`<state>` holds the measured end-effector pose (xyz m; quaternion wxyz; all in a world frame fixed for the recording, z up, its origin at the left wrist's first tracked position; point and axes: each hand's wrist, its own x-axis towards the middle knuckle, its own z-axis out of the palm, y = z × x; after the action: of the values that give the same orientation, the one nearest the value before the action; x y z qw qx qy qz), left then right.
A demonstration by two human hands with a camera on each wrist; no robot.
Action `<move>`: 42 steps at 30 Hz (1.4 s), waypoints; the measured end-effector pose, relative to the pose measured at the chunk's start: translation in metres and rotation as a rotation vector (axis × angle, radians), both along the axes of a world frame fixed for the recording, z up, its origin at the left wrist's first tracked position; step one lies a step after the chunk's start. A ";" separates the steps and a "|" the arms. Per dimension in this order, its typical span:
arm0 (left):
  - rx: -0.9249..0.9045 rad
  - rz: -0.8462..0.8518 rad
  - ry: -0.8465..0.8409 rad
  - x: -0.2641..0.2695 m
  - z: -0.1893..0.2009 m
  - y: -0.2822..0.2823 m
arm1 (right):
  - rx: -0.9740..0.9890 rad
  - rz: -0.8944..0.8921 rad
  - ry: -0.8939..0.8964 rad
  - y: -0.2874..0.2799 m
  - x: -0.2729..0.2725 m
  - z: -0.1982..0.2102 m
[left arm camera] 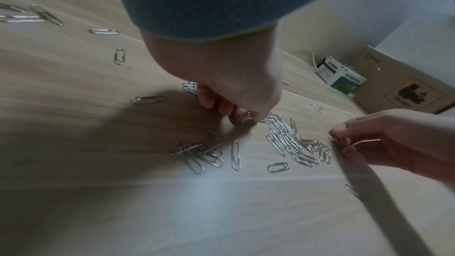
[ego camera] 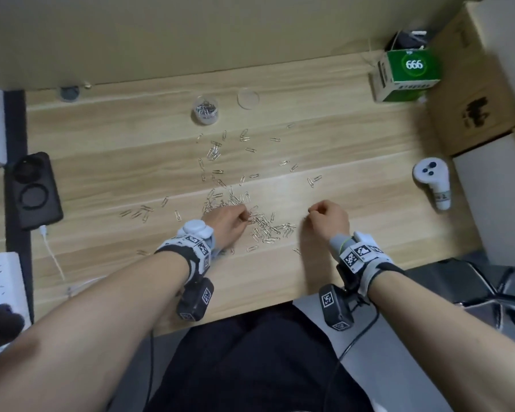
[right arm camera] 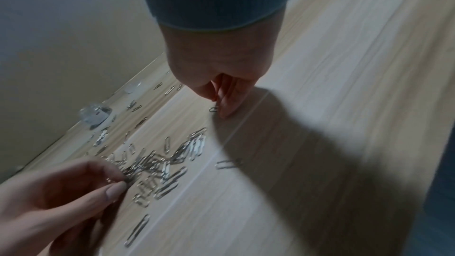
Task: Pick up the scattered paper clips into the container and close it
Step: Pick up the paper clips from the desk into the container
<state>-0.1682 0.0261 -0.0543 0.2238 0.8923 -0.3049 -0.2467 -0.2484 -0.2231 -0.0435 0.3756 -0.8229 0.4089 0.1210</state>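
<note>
Silver paper clips (ego camera: 262, 224) lie scattered over the wooden table (ego camera: 369, 221), thickest in a heap between my hands. A small clear container (ego camera: 205, 110) holding some clips stands open at the back, with its round clear lid (ego camera: 248, 98) lying flat to its right. My left hand (ego camera: 246, 217) pinches a few clips (left arm camera: 248, 118) at the heap's left edge, fingers curled down onto the table. To the right of the heap, my right hand (ego camera: 309, 212) is curled with one paper clip (right arm camera: 213, 108) pinched at its fingertips (right arm camera: 225, 111), just above the wood.
A green box (ego camera: 408, 75) and cardboard boxes (ego camera: 473, 114) fill the back right corner. A white controller (ego camera: 431, 179) lies on the right. A black device (ego camera: 35, 188) and a white power strip (ego camera: 0, 281) sit at the left edge. More clips (ego camera: 214, 153) trail toward the container.
</note>
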 end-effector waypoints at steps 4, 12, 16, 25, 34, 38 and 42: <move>-0.013 0.085 0.025 -0.005 0.003 0.020 | 0.062 0.040 -0.033 0.038 0.018 0.000; -0.032 0.289 0.085 -0.024 0.010 0.064 | 0.325 0.190 -0.078 0.086 0.050 -0.013; -0.035 0.329 0.073 -0.040 0.011 0.070 | 0.288 0.290 -0.113 0.078 0.045 0.001; -0.005 0.514 0.087 -0.080 0.005 0.044 | 0.054 0.425 0.232 0.011 -0.014 0.013; -0.082 0.637 0.119 -0.089 0.005 0.030 | 0.337 0.352 0.171 0.033 -0.015 0.015; -0.112 0.672 0.151 -0.092 0.009 0.049 | 0.350 0.400 0.138 0.060 0.008 0.013; -0.095 0.746 0.148 -0.085 0.009 0.081 | 0.356 0.454 0.110 0.089 0.032 0.007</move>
<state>-0.2532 0.1069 -0.0454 0.3609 0.9102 0.0468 -0.1977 -0.2164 -0.1342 -0.0362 0.4546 -0.8066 0.2063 0.3164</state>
